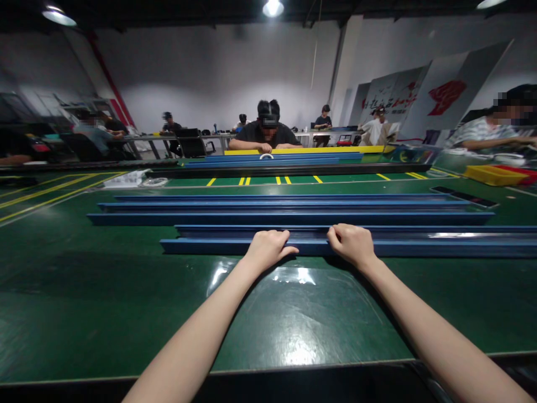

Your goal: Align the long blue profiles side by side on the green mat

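Hands, loosely curled, rest on a long, blue, glossy, grooved channel

Two bare hands are working over one long blue metal-like channel. Three long blue edges are running beyond it, perhaps belonging to fewer separate channels; the view is too shallow to tell. Three round glowing ceiling lamps are hanging, and two shallow trays, one yellow, one red, are sitting.
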The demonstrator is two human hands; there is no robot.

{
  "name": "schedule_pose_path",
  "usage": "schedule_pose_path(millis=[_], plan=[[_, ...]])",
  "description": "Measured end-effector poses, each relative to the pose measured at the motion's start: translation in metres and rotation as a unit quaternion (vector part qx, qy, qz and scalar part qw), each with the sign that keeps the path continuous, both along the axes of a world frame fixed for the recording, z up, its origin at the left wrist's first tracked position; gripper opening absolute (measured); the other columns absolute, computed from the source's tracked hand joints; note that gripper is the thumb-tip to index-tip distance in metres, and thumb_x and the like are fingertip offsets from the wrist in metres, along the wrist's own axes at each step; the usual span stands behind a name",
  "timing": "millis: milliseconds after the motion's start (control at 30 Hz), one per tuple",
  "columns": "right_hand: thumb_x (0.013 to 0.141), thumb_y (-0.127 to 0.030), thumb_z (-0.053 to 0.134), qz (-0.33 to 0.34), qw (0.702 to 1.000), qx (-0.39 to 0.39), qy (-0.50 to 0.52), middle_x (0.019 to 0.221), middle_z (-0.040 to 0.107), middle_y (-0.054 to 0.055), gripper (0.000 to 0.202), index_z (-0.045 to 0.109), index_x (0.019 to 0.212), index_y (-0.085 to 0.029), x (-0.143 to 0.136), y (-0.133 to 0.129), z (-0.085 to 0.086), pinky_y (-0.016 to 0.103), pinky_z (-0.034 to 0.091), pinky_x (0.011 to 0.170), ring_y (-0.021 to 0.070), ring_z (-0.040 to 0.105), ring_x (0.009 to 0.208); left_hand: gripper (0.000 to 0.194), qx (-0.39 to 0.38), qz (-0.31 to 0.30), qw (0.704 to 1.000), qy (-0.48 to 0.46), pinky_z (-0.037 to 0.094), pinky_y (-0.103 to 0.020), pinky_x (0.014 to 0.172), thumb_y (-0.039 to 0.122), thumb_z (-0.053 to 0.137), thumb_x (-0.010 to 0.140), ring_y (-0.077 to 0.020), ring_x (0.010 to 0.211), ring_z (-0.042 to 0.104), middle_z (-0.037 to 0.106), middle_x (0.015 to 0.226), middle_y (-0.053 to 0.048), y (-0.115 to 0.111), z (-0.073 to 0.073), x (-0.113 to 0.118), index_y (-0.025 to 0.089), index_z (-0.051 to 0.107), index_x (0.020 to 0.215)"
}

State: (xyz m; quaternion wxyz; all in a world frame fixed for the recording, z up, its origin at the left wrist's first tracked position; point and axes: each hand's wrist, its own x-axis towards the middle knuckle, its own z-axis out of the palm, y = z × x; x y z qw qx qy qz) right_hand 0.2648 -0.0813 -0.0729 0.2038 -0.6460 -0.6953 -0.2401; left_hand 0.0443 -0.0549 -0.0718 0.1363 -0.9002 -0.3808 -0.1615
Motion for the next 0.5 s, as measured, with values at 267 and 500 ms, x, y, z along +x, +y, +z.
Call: schedule_pose_path(millis=[267,500], plan=[[0.079,-0.032,0.033,0.004,1.000,0.001,0.007,0.059,0.062,0.004,0.040,0.057,0.052,-0.015,-0.0002,-0.0005,0.0003,0.023,0.017,0.046,0.0100,0.049,0.049,0.036,0.036,-0.046,0.998,0.002,0.040,-0.024,0.062,0.050,0.039,0.082,-0.0158,0.078,0.056,0.060,0.084,-0.003,0.0013,-0.0048,0.0003,0.017,0.051,0.081],[0.079,-0.032,0.032,0.001,1.000,-0.005,0.008,0.059,0.062,0.004,0.040,0.058,0.052,-0.016,-0.0006,-0.0013,0.0010,0.023,0.017,0.046,0.0103,0.049,0.049,0.036,0.024,-0.056,0.998,0.003,0.041,-0.024,0.067,0.049,0.036,0.084,-0.0155,0.083,0.055,0.061,0.088,-0.003,0.0026,-0.0058,-0.0002,0.017,0.054,0.086]])
